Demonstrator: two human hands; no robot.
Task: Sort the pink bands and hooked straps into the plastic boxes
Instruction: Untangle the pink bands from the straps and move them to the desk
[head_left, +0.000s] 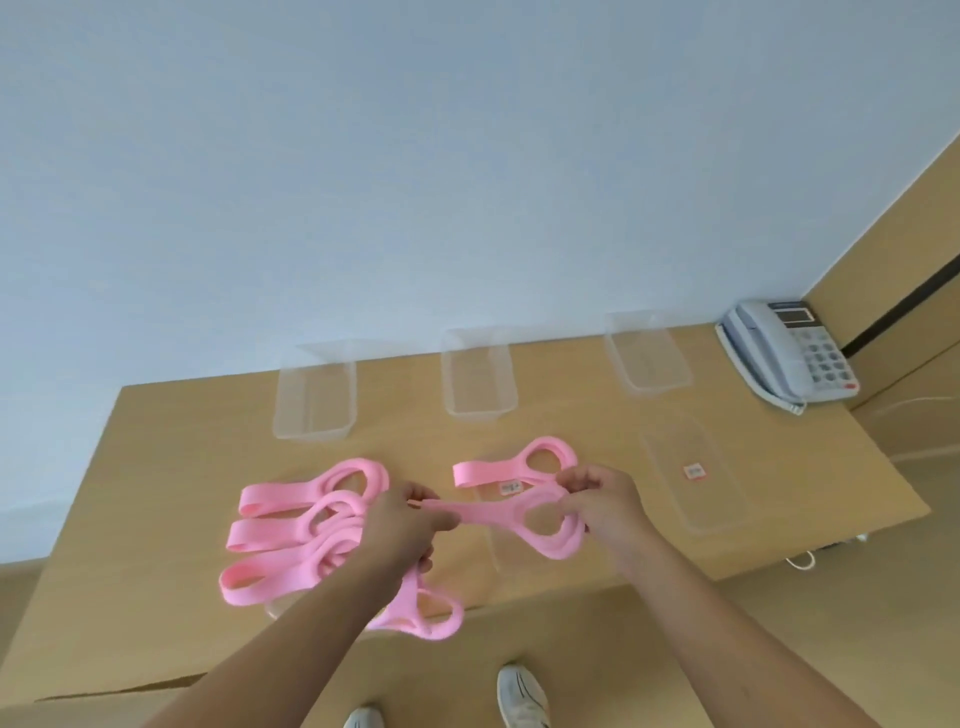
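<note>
Both hands hold one pink band (511, 517) stretched between them above the table. My left hand (402, 525) grips its flat strap end, and my right hand (605, 501) pinches its looped end. Several pink bands (298, 535) lie piled at the left of the table. One more pink band (511, 467) lies just behind my hands. Another pink loop (431, 610) hangs at the table's front edge under my left forearm. Three clear plastic boxes stand in a row at the back: left (314, 397), middle (478, 376), right (649, 353).
A clear lid with a red label (693, 480) lies flat at the right of the wooden table (156, 467). Another clear lid with a label (511, 488) lies under the bands near the middle. A grey telephone (789, 353) sits at the back right corner. My shoes (522, 696) show below.
</note>
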